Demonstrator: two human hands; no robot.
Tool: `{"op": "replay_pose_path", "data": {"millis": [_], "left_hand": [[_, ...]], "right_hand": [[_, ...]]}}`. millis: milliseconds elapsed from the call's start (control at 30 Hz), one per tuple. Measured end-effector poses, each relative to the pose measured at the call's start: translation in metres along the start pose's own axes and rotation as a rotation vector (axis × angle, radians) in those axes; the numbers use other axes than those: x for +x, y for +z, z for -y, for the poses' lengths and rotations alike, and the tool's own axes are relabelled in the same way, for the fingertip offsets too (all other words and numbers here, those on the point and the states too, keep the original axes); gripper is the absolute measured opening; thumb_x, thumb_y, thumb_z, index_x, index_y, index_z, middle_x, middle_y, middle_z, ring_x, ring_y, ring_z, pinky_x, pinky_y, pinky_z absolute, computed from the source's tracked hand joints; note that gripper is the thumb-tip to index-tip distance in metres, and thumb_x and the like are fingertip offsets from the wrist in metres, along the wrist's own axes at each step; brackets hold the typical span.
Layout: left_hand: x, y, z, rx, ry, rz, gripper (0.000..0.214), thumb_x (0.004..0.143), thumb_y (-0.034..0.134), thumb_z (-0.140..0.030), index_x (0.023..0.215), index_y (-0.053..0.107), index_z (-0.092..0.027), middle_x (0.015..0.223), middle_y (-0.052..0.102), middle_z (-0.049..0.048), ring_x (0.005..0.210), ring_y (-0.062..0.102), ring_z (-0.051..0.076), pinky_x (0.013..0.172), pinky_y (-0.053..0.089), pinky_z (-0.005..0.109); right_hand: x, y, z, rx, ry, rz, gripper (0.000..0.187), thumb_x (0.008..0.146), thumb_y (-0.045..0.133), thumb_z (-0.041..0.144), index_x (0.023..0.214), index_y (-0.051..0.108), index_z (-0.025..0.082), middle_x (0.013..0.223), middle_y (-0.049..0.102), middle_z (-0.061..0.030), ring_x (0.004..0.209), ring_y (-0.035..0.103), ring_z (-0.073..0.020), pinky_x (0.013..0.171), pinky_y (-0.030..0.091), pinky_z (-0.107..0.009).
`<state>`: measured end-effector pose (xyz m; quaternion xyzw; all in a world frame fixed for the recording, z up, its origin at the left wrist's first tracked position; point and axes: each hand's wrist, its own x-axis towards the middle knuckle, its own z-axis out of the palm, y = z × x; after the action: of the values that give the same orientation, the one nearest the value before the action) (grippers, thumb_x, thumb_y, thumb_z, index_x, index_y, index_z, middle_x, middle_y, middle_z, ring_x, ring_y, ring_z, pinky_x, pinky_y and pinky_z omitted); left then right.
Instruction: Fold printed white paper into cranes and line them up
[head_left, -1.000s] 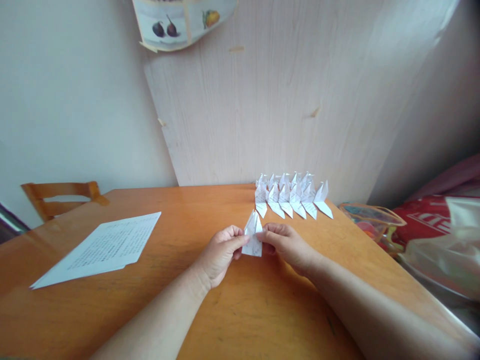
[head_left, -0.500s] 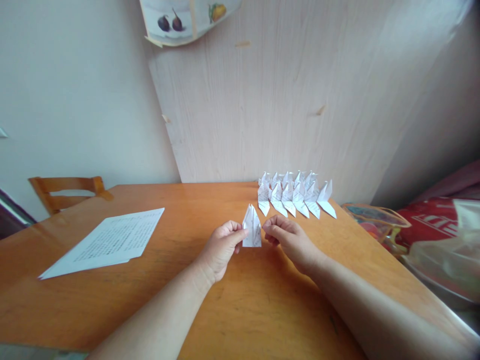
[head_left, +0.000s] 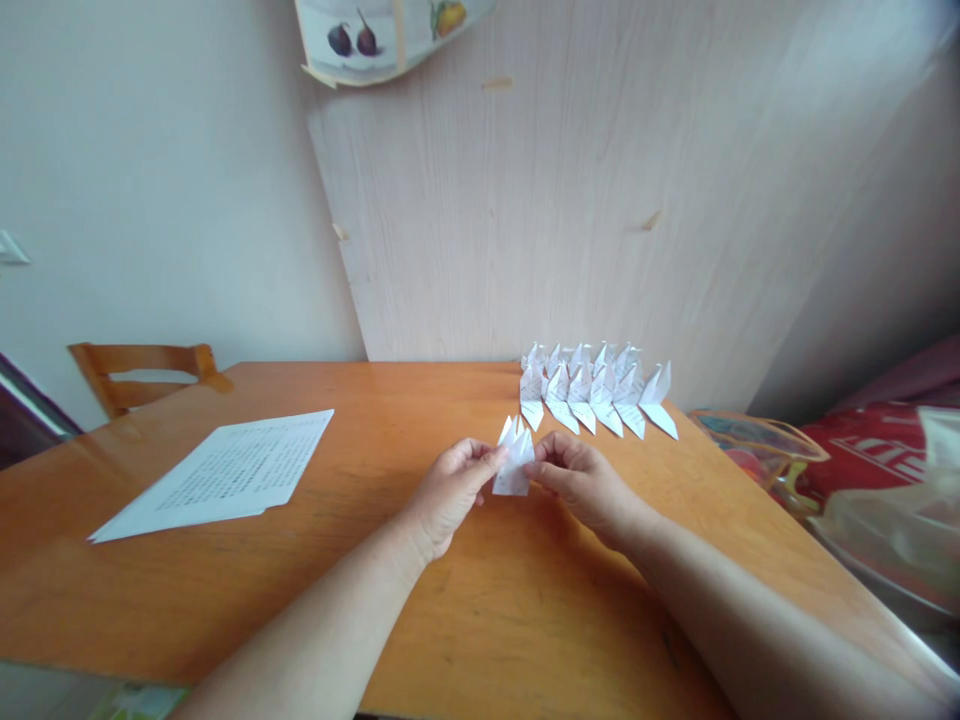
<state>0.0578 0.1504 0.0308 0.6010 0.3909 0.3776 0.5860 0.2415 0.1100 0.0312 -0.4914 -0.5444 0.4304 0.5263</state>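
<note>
We see left hand (head_left: 450, 490) and right hand (head_left: 583, 487) both pinching the folded paper (head_left: 512, 481), mid-scene; some fingers are hidden. Far right, front paper figures (head_left: 604, 386) partly cover the back row (head_left: 579, 354). Fruit poster (head_left: 384, 62) is cut off. Tabletop (head_left: 367, 430) stretches wide between left hand and printed sheets (head_left: 225, 472), left.

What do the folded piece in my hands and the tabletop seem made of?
Folded piece: apparently thin, matte white paper, judging by its sharp creases and pointed flaps. Tabletop: probably varnished wood or veneer, given its orange-brown streaks and soft sheen.
</note>
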Motion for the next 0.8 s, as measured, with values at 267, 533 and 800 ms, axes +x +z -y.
{"op": "replay_pose_path", "data": {"millis": [267, 533, 800], "left_hand": [[0.001, 0.001, -0.004, 0.066, 0.045, -0.15, 0.028, 0.084, 0.067, -0.042, 0.098, 0.059, -0.02, 0.092, 0.063, 0.0026, 0.088, 0.056, 0.018, 0.073, 0.04, 0.028], [0.003, -0.001, 0.001, 0.014, 0.017, -0.012, 0.024, 0.077, 0.069, -0.022, 0.098, 0.059, -0.018, 0.099, 0.067, 0.0053, 0.092, 0.059, 0.019, 0.082, 0.042, 0.03], [0.002, 0.002, 0.003, 0.058, 0.065, 0.063, 0.033, 0.072, 0.074, -0.015, 0.102, 0.059, -0.018, 0.104, 0.067, 0.008, 0.091, 0.061, 0.019, 0.082, 0.046, 0.032]], "right_hand": [[-0.002, 0.0, 0.004, -0.063, 0.018, 0.086, 0.018, 0.074, 0.065, 0.032, 0.074, 0.05, 0.022, 0.068, 0.052, 0.0031, 0.061, 0.044, -0.0127, 0.058, 0.033, -0.028], [-0.004, -0.006, 0.001, -0.243, 0.013, 0.168, 0.009, 0.077, 0.067, 0.026, 0.08, 0.06, 0.021, 0.075, 0.061, 0.0004, 0.065, 0.049, -0.0141, 0.059, 0.035, -0.027], [-0.004, -0.013, 0.001, -0.268, -0.001, 0.219, 0.011, 0.075, 0.06, 0.019, 0.078, 0.07, 0.022, 0.082, 0.07, -0.0013, 0.08, 0.06, -0.0191, 0.074, 0.044, -0.032]]}}
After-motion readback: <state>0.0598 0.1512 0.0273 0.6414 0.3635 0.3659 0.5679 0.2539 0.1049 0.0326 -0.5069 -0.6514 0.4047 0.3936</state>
